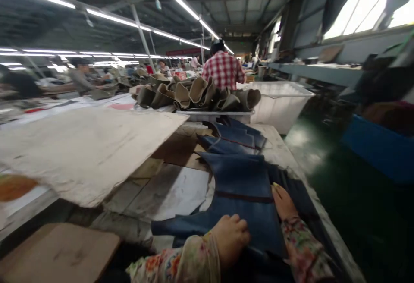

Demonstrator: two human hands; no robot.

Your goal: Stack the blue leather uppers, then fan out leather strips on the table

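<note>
A dark blue leather-like cut piece [241,173] with a brown strip across it lies before me on the worktable. My left hand [231,237] rests on its lower part, fingers curled in and closed; what they hold, if anything, is hidden. At the piece's right edge, my right hand [283,201] is closed on the border, with a small yellow bit showing near the fingertips. More blue pieces [231,138] of the same kind lie beyond, overlapping. Dark material [294,192] is layered along the table's right side.
A large pale board [87,145] covers the left. Ahead, a tray [220,114] holds several olive-brown curved pieces [190,93]. Behind it stand a white bin [281,102] and a person in a checked shirt [223,69]. A blue container [378,149] stands right, a tan stool-like seat [61,253] lower left.
</note>
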